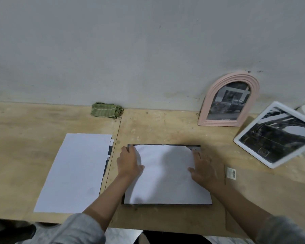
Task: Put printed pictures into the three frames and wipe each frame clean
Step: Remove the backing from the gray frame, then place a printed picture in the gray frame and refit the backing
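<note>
A dark frame (195, 147) lies face down on the wooden table (165, 127), with a white printed sheet (165, 175) lying blank side up in it. My left hand (129, 162) presses flat on the sheet's left edge, fingertips at the frame's far left corner. My right hand (203, 169) presses flat on the sheet's right edge near the far right corner. A pink arched frame (212, 95) with a picture leans on the wall. A white frame (243, 136) with a picture stands at the right. A folded green cloth (106, 110) lies by the wall.
A stack of white sheets (76, 171) lies to the left of the dark frame, with printed edges peeking out on its right side. A thin dark backing board with a barcode sticker (231, 172) lies to the right of my right hand.
</note>
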`<state>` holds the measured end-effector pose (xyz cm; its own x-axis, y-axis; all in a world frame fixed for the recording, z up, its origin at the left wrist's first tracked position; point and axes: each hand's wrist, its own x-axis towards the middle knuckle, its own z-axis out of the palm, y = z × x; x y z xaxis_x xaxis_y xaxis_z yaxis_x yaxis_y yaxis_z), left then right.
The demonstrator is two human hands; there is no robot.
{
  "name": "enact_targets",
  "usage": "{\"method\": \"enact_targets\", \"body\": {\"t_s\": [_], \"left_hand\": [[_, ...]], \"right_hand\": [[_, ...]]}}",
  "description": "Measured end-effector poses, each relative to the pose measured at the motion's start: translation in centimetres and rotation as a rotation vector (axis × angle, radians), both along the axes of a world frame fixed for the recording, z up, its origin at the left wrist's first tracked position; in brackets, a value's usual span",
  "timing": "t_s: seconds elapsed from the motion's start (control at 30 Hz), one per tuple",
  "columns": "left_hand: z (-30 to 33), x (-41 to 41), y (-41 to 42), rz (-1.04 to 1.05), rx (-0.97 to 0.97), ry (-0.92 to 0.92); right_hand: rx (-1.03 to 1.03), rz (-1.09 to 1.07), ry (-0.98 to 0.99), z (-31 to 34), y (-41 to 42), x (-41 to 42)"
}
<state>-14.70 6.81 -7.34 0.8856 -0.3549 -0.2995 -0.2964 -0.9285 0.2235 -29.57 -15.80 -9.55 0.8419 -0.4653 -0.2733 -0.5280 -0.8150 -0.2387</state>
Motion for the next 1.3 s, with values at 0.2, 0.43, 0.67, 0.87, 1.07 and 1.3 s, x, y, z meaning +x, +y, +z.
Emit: {"method": "enact_targets", "body": {"t_s": [0.2, 0.43, 0.67, 0.87, 1.07, 1.3], "left_hand": [[-0.1, -0.3, 1.0, 0.273, -0.362, 0.075], [-0.5, -2.2, 3.4, 0.289, -0.445, 0.12], [1.2, -3.6, 4.2, 0.424, -0.515, 0.012], [3.0, -3.7, 5.9, 0.586, -0.596, -0.016], [3.7, -4.3, 11.8, 0.768, -0.598, -0.013], [3.3, -5.1, 20.6, 0.967, -0.62, -0.051]], "right_hand": [[0.179, -0.24, -0.2, 0.8, 0.6, -0.5], [0.249, -0.539, -0.276, 1.1, 0.6, -1.1], [0.321, -0.564, -0.441, 2.4, 0.5, -0.2], [0.506, -0.605, -0.561, 4.4, 0.0, 3.7], [0.64, -0.471, -0.575, 5.4, 3.9, 8.8], [0.704, -0.282, -0.506, 6.7, 14.3, 15.0]]}}
